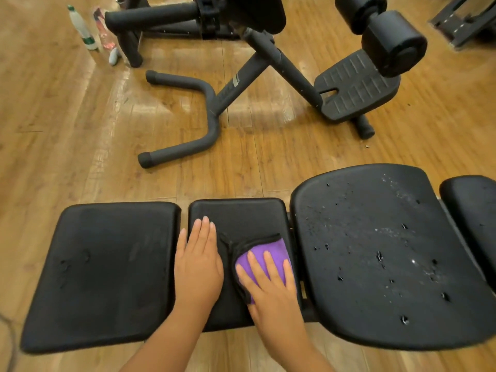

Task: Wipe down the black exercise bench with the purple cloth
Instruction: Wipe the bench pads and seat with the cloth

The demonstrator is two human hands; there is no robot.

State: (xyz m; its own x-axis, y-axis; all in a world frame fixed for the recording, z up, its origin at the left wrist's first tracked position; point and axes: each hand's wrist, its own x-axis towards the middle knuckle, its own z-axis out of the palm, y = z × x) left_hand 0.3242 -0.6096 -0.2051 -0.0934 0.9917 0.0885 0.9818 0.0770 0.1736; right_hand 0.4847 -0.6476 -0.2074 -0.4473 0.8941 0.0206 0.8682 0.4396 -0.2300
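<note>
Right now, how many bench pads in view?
4. Left pad; middle pad under both hands and the purple cloth; large cracked pad to its right; a fourth cut off at the right edge.

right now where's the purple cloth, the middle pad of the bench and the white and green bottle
purple cloth (271, 255), head view, on the bare purple patch above the right hand's fingers
middle pad (241, 213), head view, on its far bare part
white and green bottle (81, 26), head view, on its body, standing on the floor far left

Right hand (271, 288) flat, fingers straight, pressing purple cloth (268, 255) onto middle pad of black bench (107, 264). Left hand (198, 261) flat just beside, at pad's left edge. Droplets on right pad (389, 251).
</note>
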